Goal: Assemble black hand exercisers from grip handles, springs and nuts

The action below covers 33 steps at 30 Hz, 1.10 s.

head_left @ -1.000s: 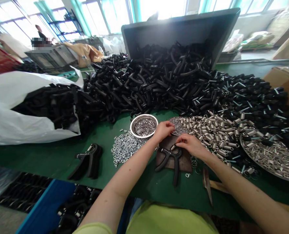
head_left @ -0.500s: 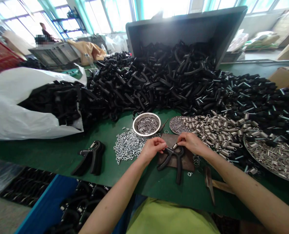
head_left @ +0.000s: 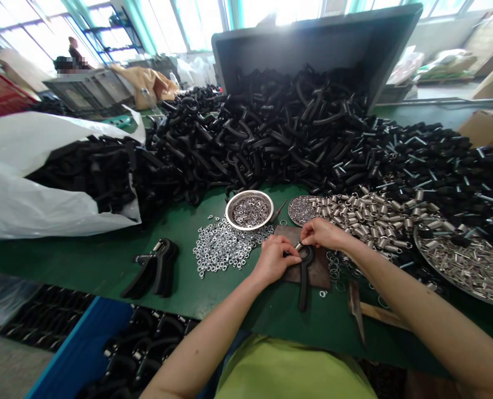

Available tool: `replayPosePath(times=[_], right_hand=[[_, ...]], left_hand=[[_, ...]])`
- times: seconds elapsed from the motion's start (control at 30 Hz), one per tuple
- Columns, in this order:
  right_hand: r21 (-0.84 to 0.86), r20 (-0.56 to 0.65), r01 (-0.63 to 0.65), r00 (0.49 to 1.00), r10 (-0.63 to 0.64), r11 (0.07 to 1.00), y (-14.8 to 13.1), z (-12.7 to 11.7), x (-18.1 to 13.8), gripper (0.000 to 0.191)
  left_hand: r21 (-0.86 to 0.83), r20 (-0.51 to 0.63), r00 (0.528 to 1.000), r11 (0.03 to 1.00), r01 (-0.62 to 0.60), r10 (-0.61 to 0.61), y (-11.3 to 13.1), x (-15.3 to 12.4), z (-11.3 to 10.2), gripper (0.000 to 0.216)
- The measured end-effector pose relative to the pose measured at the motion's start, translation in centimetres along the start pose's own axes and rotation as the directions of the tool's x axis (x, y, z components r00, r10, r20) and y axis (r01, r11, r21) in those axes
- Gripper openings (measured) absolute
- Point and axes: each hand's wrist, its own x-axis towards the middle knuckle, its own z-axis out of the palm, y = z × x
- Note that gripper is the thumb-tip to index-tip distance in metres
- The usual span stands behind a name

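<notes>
L hand (head_left: 275, 258) on blk grip (head_left: 303, 288), R hand (head_left: 320, 233) pinching its spring (head_left: 298, 246), brn plate (head_left: 319, 270) under, nuts (head_left: 219, 249) by bowl (head_left: 229, 212)

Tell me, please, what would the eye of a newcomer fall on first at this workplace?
Probably the huge heap of black parts, spread in front of a large grey bin across the back of the green table. Next, the shiny pile of metal springs to the right. In the middle foreground, the right hand pinches a spring at the top of a black tool, which the left hand partly covers.
</notes>
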Motion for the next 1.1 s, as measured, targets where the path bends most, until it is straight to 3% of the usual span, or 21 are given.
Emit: replayPosePath(times=[0.3,0.63,0.77,0.83,0.93,1.0,1.1], right_hand=[[0.039,0.039,0.006,0.999,-0.007,0.999,0.2,0.2,0.3,0.008],[-0.147,-0.172,0.174,0.965,-0.198,0.974,0.8,1.7,-1.8,0.008],[-0.199,-0.231,0.181,0.947,-0.225,0.963,0.3,1.9,-3.1,0.022],[-0.232,-0.263,0.174,0.936,-0.234,0.957,0.0,1.6,-5.0,0.027],[-0.383,-0.246,0.156,0.933,-0.264,0.910,0.9,0.8,-10.1,0.016],[-0.497,-0.202,0.096,0.954,-0.223,0.862,3.1,0.7,-14.3,0.012],[-0.615,-0.307,-0.114,0.946,-0.104,0.780,8.2,1.6,-20.0,0.019]], left_hand=[[-0.054,0.092,0.993,0.995,0.083,-0.078,-0.9,1.0,0.8,0.011],[-0.056,0.141,0.983,0.990,0.127,-0.117,-0.8,1.1,0.6,0.015],[-0.052,0.125,0.984,0.990,0.131,-0.124,-0.8,1.2,0.7,0.015],[-0.043,0.129,0.983,0.989,0.138,-0.131,-0.6,1.2,0.6,0.014],[-0.016,0.120,0.987,0.993,0.113,-0.110,-0.2,0.9,0.5,0.012],[0.065,0.066,0.996,0.997,0.050,-0.054,0.3,0.2,0.6,0.011],[0.304,-0.052,0.994,0.949,-0.078,0.098,1.1,-1.6,0.9,0.011]])
